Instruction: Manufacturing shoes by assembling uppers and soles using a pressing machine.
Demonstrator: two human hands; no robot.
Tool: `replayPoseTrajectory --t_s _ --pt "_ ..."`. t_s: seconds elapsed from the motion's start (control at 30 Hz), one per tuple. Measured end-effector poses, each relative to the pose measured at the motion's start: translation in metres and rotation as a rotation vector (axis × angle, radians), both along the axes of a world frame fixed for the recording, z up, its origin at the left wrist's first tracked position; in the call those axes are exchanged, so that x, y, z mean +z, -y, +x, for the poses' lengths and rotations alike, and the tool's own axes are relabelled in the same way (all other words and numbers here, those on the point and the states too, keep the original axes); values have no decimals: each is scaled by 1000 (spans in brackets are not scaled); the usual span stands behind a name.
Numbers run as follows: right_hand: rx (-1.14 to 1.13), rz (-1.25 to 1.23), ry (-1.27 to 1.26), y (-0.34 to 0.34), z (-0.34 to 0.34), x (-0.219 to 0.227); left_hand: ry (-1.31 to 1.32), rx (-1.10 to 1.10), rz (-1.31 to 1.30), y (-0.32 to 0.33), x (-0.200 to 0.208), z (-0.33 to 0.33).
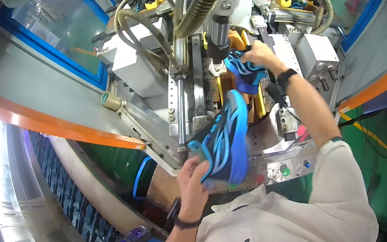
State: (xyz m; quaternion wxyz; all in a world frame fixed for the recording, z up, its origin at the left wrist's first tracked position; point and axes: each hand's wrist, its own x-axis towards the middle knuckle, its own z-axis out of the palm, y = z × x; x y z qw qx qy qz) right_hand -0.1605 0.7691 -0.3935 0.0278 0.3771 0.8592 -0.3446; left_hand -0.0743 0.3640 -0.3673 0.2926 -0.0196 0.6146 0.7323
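Observation:
My left hand [194,184] grips a blue and black shoe upper [229,140] at one end, with light blue laces along its top. This upper is held up in front of the machine, its other end tilted away from me. Farther off, my right hand [259,55] is closed on a second blue and black shoe upper [246,73]. That one sits in the machine, just below a dark cylindrical press head [219,41] and between yellow-edged side pads [260,102]. My fingers partly cover it.
Ribbed metal hoses [145,24] arch over the machine. Several push buttons [285,172] line its front edge. A similar station [294,3] stands behind at the right. To the left runs a curved conveyor [70,176]; orange rails [56,120] border the machine opening.

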Motion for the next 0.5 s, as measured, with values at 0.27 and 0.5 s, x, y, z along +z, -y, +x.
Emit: replayPoseTrajectory --t_s 0.27,0.5 --pt "-146 459 -192 54 -39 -117 -122 502 -38 134 8 59" --pt "302 284 -923 189 96 -48 -142 1034 -335 152 -14 120"
